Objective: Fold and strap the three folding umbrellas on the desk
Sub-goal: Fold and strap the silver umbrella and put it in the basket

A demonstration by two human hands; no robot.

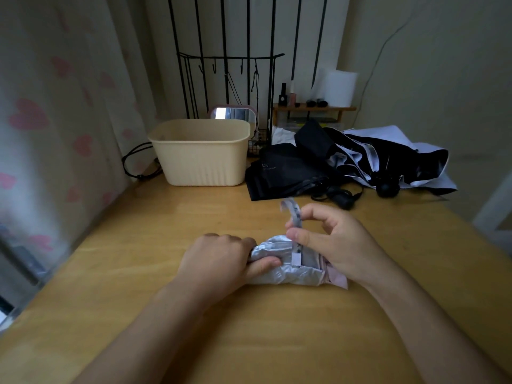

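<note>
Right hand [332, 239] pinches the strap [294, 214] between thumb and fingertips, lifted above the silver umbrella [285, 273]. Left hand [216, 261] grips the bundle's 9 o'clock end, thumb on the rolled canopy, pinning it to the desk [138, 245] near centre. Strap not yet wrapped or fastened. Judgement: first umbrella rolled, nearly done. At 12 o'clock, black umbrella [285, 170] lies loosely collapsed; at 1 o'clock, black-and-white umbrella [388, 153] sprawls unfolded. Both left to do.

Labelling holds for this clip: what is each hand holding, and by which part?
The left grip holds the folded silver umbrella by its left end; the right grip pinches that umbrella's strap partway along, raised above the bundle.
</note>
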